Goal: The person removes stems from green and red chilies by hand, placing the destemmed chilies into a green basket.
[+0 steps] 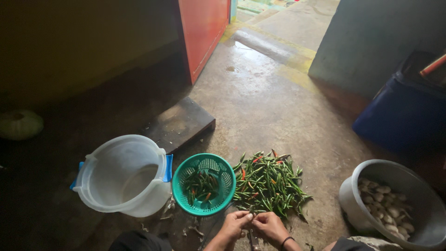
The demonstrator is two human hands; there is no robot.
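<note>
Between my fingertips I pinch a single slim green chilli [251, 215], low at the bottom edge of the view, just in front of the big heap. My left hand [233, 224] is curled nearly shut, thumb and forefinger nipped on one end of it; my right hand [268, 225], a dark band round its wrist, is curled the same way on the other end, so the two hands almost touch. Something dark and narrow lies on the floor right under them, but I cannot tell what it is.

Just beyond my knuckles lies the pile of chillies [268, 182], loose on the bare floor: thin, glossy, pointed pods, mostly green with a few red and orange ones, stalks sticking out every way. Touching its left side sits a round teal plastic basket [182, 186] with a latticed wall, holding a small handful of the same pods. Left of that stands a translucent white plastic bucket [121, 174], smooth-walled, with blue handle lugs. Behind them lies a flat, dark rectangular board [179, 123].

At my right is a round grey metal bowl [353, 195] of pale, rounded cloves. Further right stands a blue plastic tub [404, 116]. The concrete floor [260, 102] is rough and stained, damp-looking near the orange door [202, 32].
</note>
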